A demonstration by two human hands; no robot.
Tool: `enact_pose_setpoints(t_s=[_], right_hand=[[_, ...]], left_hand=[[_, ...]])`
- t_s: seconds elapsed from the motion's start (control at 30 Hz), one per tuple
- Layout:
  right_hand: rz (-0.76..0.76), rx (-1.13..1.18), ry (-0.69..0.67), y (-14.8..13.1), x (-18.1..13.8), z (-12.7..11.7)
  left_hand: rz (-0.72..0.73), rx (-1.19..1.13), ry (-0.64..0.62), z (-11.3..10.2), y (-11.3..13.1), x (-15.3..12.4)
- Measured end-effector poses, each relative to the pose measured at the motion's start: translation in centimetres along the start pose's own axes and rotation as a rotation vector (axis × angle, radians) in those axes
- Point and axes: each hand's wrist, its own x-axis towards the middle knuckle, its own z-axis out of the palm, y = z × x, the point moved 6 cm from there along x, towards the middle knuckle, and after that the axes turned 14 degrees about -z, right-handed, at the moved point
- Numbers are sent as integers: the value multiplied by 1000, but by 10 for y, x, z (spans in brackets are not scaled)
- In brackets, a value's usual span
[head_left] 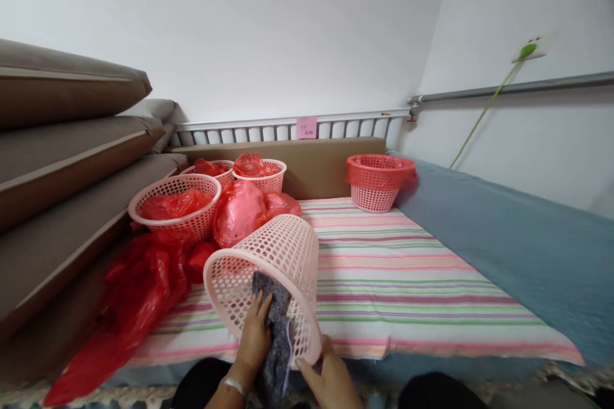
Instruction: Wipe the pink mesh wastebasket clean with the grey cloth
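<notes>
A pink perforated plastic basket (290,244) lies tilted on its side on the striped cloth, its mouth turned toward me. My left hand (254,337) reaches into the mouth and presses a dark grey cloth (275,348) against the inner wall. Part of that cloth hangs out over the rim. My right hand (330,376) grips the lower right of the basket's rim, the thumb on the near side. Below the wrists, dark clothing shows at the bottom edge.
Pink baskets lined with red plastic bags, such as this one (175,204), stand at left. Red bags (144,287) lie around them. Another basket (374,198) with a red bag over its rim stands back right on the striped cloth (412,294). Stacked cushions (71,160) border the left side.
</notes>
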Motion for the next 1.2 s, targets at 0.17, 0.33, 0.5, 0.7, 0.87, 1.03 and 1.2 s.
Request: enact_pose_setpoints(t_s=[0.17,0.33,0.5,0.7,0.87,1.03,1.2], right_hand=[[-39,81,78,8,19,22],[-82,90,120,-10,35,-21],[-36,9,-129,-25,57,-76],[-55,-25,-178,-12,50,-82],[-48,-39,-167,-9,44,-70],[-114,18,-19,-9,44,-59],[101,137,-130,15,33,-17]], left_hand=[[-23,-160,-2,4,15,-5],[19,-289,-66,41,74,-27],[239,-2,-122,63,120,-41],[266,586,-206,19,63,-18],[233,783,-217,-21,39,6],[216,860,-200,-12,35,6],[194,843,-163,-8,29,0]])
